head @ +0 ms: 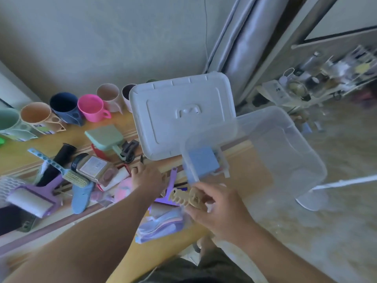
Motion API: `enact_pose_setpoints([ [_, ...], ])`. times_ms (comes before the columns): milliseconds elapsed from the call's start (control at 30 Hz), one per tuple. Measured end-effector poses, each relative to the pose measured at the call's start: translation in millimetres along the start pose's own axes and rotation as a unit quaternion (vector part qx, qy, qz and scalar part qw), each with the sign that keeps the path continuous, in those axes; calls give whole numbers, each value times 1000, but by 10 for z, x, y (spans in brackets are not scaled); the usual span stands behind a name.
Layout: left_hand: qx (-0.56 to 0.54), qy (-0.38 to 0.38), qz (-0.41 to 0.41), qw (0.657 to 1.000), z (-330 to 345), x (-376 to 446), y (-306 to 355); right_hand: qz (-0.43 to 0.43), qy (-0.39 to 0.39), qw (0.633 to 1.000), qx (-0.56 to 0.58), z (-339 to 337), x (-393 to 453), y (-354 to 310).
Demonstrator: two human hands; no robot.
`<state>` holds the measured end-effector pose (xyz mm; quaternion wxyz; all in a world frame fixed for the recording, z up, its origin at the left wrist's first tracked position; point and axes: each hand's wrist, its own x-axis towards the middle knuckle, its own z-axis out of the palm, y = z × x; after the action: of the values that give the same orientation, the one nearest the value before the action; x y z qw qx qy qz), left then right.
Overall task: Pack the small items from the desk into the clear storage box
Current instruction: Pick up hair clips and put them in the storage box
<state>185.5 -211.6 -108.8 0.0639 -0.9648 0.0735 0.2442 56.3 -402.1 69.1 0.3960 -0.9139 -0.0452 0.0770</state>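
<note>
The clear storage box (285,144) stands open at the desk's right end, with a blue block (202,160) inside its near-left corner. Its white lid (181,115) leans behind it to the left. My right hand (216,205) holds a beige claw hair clip (187,198) just in front of the box's near wall. My left hand (146,178) reaches palm-down into the pile of small items on the wooden desk (30,158); its fingers curl over them, and whether they grip anything is hidden.
A row of coloured cups (91,107) lines the back of the desk. A lint roller (30,201), a blue brush (61,168), a green mirror (106,137), a black clip (128,150) and plastic packets (161,223) lie scattered. A cluttered rack (326,72) stands far right.
</note>
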Motion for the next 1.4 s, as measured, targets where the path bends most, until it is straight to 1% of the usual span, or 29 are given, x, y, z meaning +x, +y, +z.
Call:
enact_pose_setpoints([
  [100,-18,14,16,1000,10,-62,29,13,19,1000,0,-220,58,238],
  [133,-25,31,20,999,-14,-77,22,16,29,999,1,-284,100,330],
  [167,-50,51,17,997,-80,-113,12,17,40,999,4,-352,156,429],
  [200,-99,79,17,992,-158,-155,10,14,50,999,5,-419,219,532],
  [233,-174,105,19,979,-280,-227,15,8,51,999,0,-486,290,655],
  [267,-263,131,18,956,-423,-310,38,1,38,999,-12,-552,362,807],
  [300,-344,168,10,924,-604,-417,76,-4,16,999,-32,-620,425,973],
  [333,-402,213,-6,890,-772,-511,124,-3,-10,998,-60,-688,484,1144],
  [367,-440,255,-21,861,-928,-602,189,4,-40,995,-92,-751,542,1300],
  [400,-472,280,-29,836,-1078,-693,265,14,-73,989,-126,-803,595,1442],
  [433,-508,287,-29,812,-1204,-767,360,28,-108,981,-158,-839,641,1573],
  [467,-540,284,-23,792,-1307,-832,467,42,-140,972,-182,-856,683,1676],
  [500,-560,279,-12,780,-1389,-887,590,54,-166,965,-197,-849,721,1767],
  [567,-576,271,10,771,-1476,-963,852,66,-201,955,-206,-789,780,1899],
  [633,-562,272,24,781,-1494,-996,1093,69,-220,953,-196,-697,850,2000],
  [733,-496,283,31,820,-1359,-989,1316,67,-254,946,-188,-533,964,2144],
  [800,-474,266,27,839,-1259,-1005,1387,48,-281,935,-211,-438,1018,2181],
  [933,-459,245,-8,854,-1205,-1061,1417,45,-333,920,-202,-293,1074,2168],
  [1000,-447,240,-20,861,-1211,-1079,1399,49,-335,923,-180,-271,1078,2192],
  [1067,-436,234,-21,869,-1227,-1094,1380,70,-327,934,-123,-303,1043,2248],
  [1100,-431,233,-17,872,-1237,-1099,1372,95,-308,943,-89,-337,1020,2282],
  [1167,-426,234,-11,874,-1258,-1105,1366,170,-242,953,-58,-415,993,2358],
  [1200,-426,235,-12,873,-1264,-1099,1366,221,-215,950,-55,-441,990,2411],
  [1233,-427,237,-13,873,-1270,-1094,1369,273,-202,939,-50,-460,983,2455],
  [1300,-432,239,-15,870,-1284,-1090,1379,362,-218,906,0,-445,963,2518],
  [1367,-437,239,-14,867,-1305,-1090,1388,424,-242,867,101,-390,989,2510],
  [1400,-439,238,-13,866,-1306,-1086,1389,437,-255,850,146,-380,998,2441],
])
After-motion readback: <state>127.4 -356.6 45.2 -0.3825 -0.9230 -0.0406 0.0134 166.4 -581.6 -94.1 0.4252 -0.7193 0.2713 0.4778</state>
